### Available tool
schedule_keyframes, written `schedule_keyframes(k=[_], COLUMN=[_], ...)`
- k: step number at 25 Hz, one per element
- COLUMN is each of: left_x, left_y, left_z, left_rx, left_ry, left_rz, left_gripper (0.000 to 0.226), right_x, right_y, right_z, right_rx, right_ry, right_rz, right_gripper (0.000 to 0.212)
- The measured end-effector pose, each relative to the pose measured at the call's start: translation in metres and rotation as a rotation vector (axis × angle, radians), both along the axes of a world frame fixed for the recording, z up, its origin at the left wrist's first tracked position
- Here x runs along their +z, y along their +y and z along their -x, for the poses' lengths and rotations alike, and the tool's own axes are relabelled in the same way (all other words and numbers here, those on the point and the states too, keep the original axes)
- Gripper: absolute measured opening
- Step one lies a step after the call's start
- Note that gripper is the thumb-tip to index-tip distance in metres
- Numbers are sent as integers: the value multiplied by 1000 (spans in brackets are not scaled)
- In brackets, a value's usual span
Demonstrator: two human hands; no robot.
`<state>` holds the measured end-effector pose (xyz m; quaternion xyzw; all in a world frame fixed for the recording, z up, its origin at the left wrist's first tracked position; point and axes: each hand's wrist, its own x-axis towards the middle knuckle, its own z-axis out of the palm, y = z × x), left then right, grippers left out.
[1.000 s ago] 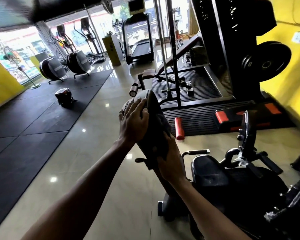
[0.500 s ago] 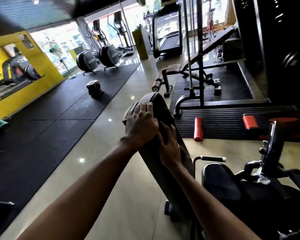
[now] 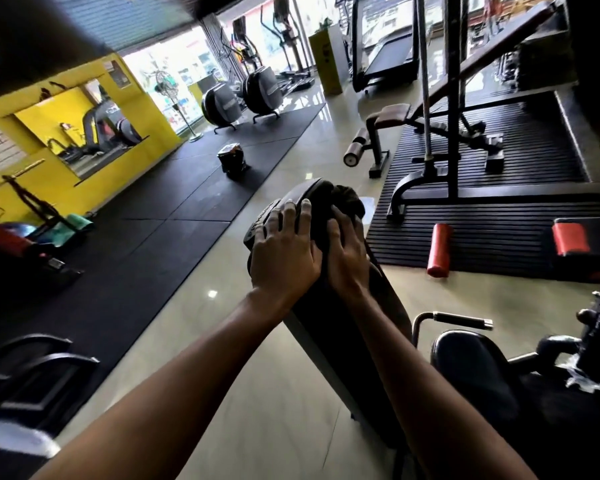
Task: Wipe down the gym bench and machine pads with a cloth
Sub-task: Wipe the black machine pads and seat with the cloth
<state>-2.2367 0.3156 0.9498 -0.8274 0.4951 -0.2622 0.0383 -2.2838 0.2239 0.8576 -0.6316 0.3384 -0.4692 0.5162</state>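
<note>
The step in hand is wiping the top end of the tilted back pad. The left hand lies flat on its left edge, steadying it. The right hand grips the cloth, seemingly bunched, against the pad's face. The next move probably calls for a firm stroke down toward the seat. A glossy tiled floor lies beneath, with a rubber mat on the left.

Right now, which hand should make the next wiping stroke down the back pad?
Right. The right hand holds the dark cloth bunched at the top of the back pad; the left hand lies flat on the pad's upper left edge, bracing it, with no cloth.
</note>
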Motion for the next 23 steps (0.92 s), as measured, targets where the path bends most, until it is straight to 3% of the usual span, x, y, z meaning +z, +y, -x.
schedule_keyframes(k=[3, 6, 9, 13, 16, 20, 23], left_x=[0, 1, 2, 2, 5, 6, 7], left_y=[-1, -2, -3, -4, -3, -7, -8], left_z=[2, 2, 5, 6, 8, 13, 13], left_rx=[-1, 25, 31, 44, 47, 88, 79], left_ry=[-3, -11, -14, -28, -19, -53, -70], left_rz=[-23, -43, -44, -54, -127, -185, -181], left_gripper=[69, 71, 71, 69, 68, 72, 73], right_x=[-61, -113, -86, -17, -51, -126, -108], right_y=[46, 22, -34, -15, 42, 20, -43], right_z=[23, 31, 13, -7, 16, 28, 10], right_rx=[-9, 24, 3, 24, 11, -2, 10], right_ry=[35, 183, 140, 47, 72, 209, 192], right_rz=[118, -140, -263, 14, 114, -240, -348], right_gripper=[45, 46, 45, 45, 48, 43, 42])
